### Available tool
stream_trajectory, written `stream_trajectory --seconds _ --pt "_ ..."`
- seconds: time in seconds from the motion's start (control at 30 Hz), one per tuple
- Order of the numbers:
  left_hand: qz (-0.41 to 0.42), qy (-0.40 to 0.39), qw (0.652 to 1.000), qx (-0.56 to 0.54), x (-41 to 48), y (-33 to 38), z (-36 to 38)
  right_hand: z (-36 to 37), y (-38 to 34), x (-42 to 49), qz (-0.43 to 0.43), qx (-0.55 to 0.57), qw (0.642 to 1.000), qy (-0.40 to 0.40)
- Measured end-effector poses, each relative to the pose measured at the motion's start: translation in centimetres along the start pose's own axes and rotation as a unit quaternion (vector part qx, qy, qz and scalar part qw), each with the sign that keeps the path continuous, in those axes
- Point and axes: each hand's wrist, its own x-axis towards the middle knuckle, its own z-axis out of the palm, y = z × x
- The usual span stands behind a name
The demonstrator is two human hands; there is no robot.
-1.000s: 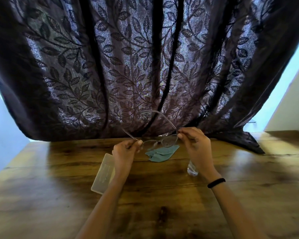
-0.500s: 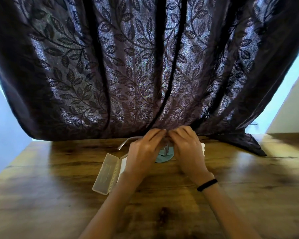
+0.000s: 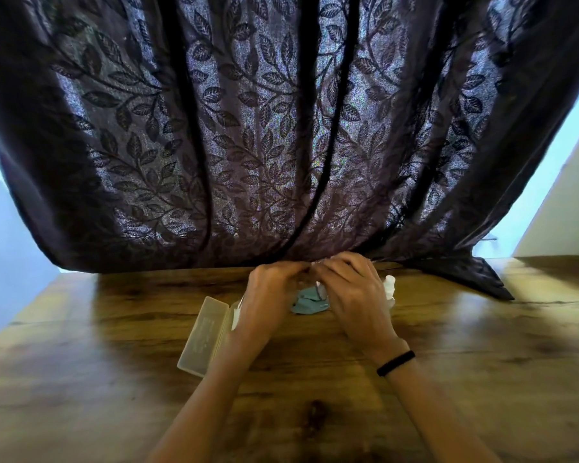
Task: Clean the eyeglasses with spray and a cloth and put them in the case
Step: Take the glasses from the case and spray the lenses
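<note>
Open case (image 3: pixel 204 335) lies left on the tabletop (image 3: pixel 114 379). My left hand (image 3: pixel 269 295) and right hand (image 3: pixel 351 295) meet over the cloth (image 3: pixel 310 304), fingers curled, pinching the mostly hidden eyeglasses (image 3: pixel 319 288). Probably folding the temples; next they go leftward into the case.

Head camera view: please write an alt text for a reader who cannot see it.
The left hand and right hand meet fingertip to fingertip above a teal cloth, pinching the mostly hidden eyeglasses between them. An open translucent case lies left of them on the wooden table, before a dark leaf-patterned curtain.
</note>
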Motion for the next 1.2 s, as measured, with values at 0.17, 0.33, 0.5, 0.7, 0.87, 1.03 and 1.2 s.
stream_trajectory --seconds 0.17,0.33,0.5,0.7,0.87,1.03,1.2 --pt "-0.106 0.088 0.989 -0.053 -0.9 -1.6 0.4 -0.1 2.1 -1.8 0.094 0.026 0.995 0.027" --pt "-0.119 0.089 0.988 -0.041 -1.6 -2.3 0.4 0.2 4.5 -4.7 0.206 -0.022 0.976 -0.065" --pt "-0.111 0.089 0.990 -0.021 -1.7 -2.3 0.5 0.8 4.9 -6.8 0.291 0.036 0.950 -0.105" --pt "-0.137 0.090 0.986 -0.039 -1.9 -2.3 0.6 1.3 4.3 -7.9 0.313 0.109 0.939 -0.094" --pt "-0.142 0.097 0.982 -0.081 -1.9 -2.2 0.5 1.2 4.3 -7.7 0.304 0.153 0.936 -0.087" --pt "-0.167 0.124 0.972 -0.112 -1.8 -2.5 0.7 -0.6 2.4 -3.7 0.280 0.201 0.938 0.022" --pt "-0.216 0.166 0.944 -0.188 -1.8 -2.4 1.0 -2.3 0.1 -0.7 0.200 0.284 0.938 0.000"
